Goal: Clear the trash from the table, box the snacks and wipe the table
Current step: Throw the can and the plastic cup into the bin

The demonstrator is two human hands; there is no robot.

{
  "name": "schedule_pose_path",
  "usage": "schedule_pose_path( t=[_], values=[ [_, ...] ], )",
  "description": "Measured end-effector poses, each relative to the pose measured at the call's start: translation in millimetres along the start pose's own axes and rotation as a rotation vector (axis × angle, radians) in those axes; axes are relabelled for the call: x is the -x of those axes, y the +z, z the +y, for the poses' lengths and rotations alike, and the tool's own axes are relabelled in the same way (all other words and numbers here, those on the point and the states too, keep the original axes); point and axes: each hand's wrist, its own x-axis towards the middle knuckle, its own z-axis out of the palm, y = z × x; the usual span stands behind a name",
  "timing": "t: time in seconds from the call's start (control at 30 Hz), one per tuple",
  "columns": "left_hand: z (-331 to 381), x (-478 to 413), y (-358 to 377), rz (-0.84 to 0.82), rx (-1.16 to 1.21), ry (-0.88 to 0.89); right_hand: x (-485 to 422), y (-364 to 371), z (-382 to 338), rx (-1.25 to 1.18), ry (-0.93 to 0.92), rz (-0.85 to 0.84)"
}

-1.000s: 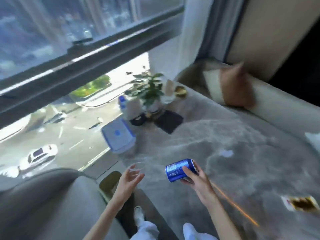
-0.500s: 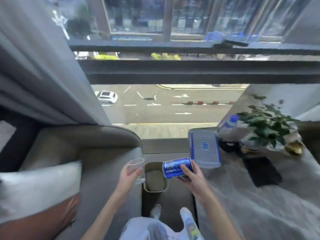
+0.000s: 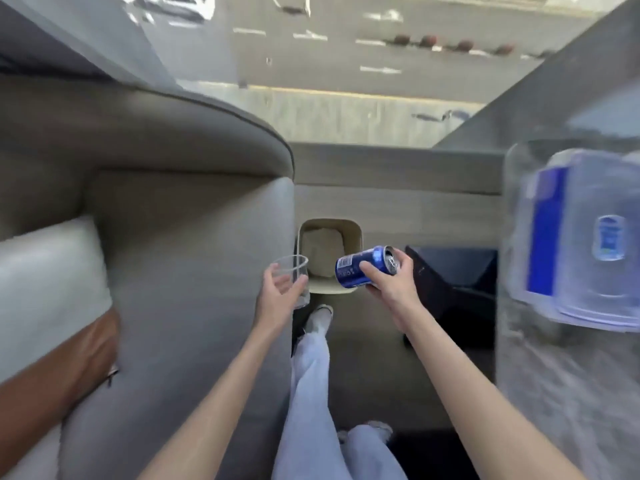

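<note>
At the centre of the frame, the blue can [image 3: 363, 270] is lying tipped on its side over the near rim of the floor-standing trash bin [image 3: 329, 222], the right hand [image 3: 391, 289] clamping its fingers [image 3: 367, 268] round the body, apparently to drop it straight in. Just left, the left hand [image 3: 277, 301] is curling round a clear plastic cup [image 3: 294, 271], probably bound for the bin too. At the right edge, a blurred blue-lidded box [image 3: 588, 244] is sitting on the tabletop [image 3: 554, 393].
</note>
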Motion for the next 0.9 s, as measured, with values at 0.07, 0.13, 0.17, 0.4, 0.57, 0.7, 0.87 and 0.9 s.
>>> schedule_pose_path(
  t=[0.07, 0.13, 0.17, 0.4, 0.57, 0.7, 0.87, 0.9],
  values=[
    [-27, -54, 28, 0.001, -0.071, 0.002, -57, 13, 37, 0.077, -0.001, 0.051],
    [-53, -108, 59, -0.021, -0.164, 0.017, -112, 18, 73, 0.225, -0.044, 0.071],
    [-61, -130, 70, -0.036, -0.217, 0.029, -132, 20, 84, 0.310, -0.081, 0.059],
    [-119, -268, 139, 0.022, -0.724, 0.123, -249, 38, 152, 0.747, -0.327, -0.068],
    [-146, -327, 166, 0.014, -1.058, 0.196, -309, 57, 189, 1.106, -0.521, -0.140],
    [-163, -357, 168, -0.006, -1.211, 0.235, -335, 64, 203, 1.248, -0.496, -0.106],
    [-172, -354, 157, -0.109, -1.302, 0.330, -336, 59, 205, 1.322, -0.448, -0.151],
    [-169, -348, 155, -0.132, -1.312, 0.354, -331, 58, 203, 1.314, -0.460, -0.140]
  ],
)
